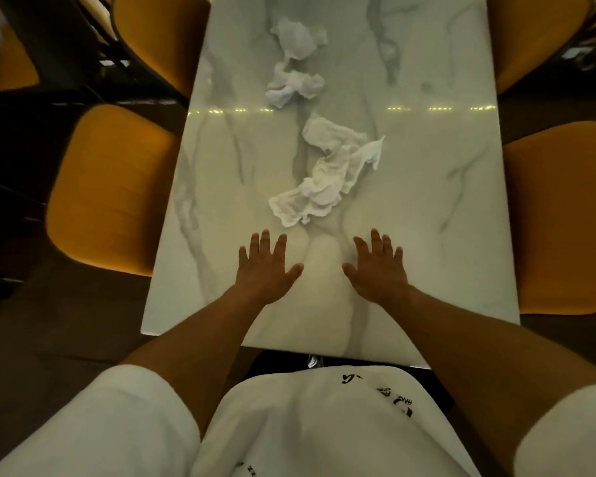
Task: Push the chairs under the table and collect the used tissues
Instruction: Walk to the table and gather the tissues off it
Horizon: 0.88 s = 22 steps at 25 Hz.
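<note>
Both hands flat, tissues just beyond.

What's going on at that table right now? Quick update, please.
Left hand and right hand open, flat on marble table. Crumpled tissues uncollected mid-table. Orange chairs alongside. Nothing blocking.

One marble table carries the crumpled tissues, which run in a line down its middle from the far edge toward the near edge: one at the far end, one just behind it, and a nearer heap of what looks like three overlapping pieces, though their exact number cannot be told. Four orange chairs stand at the long edges, two on the left and two on the right. Two hands lie spread near the near edge, the left hand and the right hand.
</note>
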### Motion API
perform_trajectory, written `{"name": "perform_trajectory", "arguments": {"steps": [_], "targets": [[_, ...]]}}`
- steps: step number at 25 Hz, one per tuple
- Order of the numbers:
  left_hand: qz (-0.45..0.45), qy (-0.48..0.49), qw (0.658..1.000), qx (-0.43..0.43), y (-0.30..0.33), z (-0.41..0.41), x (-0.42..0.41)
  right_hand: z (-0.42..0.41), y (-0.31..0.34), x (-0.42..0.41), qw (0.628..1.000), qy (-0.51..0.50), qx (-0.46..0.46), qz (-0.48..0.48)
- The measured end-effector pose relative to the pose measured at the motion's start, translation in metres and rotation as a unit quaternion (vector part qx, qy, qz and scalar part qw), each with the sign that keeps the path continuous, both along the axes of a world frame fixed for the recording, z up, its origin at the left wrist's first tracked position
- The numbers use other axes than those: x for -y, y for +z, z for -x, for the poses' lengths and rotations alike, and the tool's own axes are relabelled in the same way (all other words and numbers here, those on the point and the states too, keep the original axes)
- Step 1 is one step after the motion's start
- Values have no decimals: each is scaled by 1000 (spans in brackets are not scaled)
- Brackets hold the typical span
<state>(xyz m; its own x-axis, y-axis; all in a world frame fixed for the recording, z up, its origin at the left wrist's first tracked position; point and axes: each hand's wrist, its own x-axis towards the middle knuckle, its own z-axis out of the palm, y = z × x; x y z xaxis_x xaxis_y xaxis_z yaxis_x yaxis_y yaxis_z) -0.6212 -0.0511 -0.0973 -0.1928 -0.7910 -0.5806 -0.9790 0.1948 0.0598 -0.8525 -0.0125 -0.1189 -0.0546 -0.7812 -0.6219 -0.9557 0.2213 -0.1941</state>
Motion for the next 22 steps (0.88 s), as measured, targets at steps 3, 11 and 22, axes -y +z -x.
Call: {"name": "perform_trajectory", "arguments": {"steps": [3,11,22], "targets": [[71,-81,994,-33,-8,12,38,4,-4,15,1000,-24,-2,7],[136,-262,948,-121,-32,46,131,9,-4,86,994,-60,-9,93],[114,-261,951,-119,-51,49,164,2,-16,169,990,-51,12,130]]}}
